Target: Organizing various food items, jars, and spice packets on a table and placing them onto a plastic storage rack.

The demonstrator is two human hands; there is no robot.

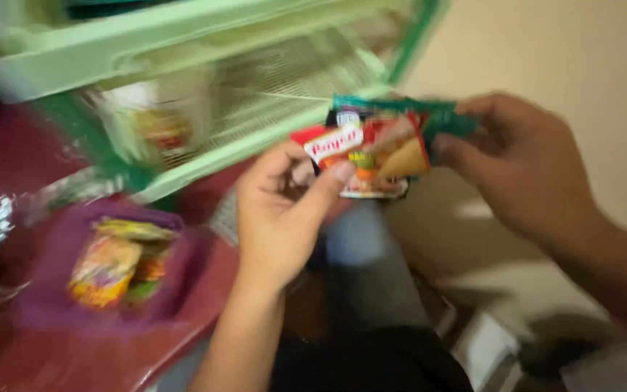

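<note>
At the centre of the frame, our left hand and right hand pinch a small red snack packet between thumbs and fingers, in the air. Held only at its edges, it could slip toward the purple bowl at lower left.

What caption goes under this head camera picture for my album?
Left hand and right hand hold small colourful packets near a pale green cabinet.

Pale green wire-mesh shelf, purple tray of blurred, perhaps snack, packets, red surface.
</note>
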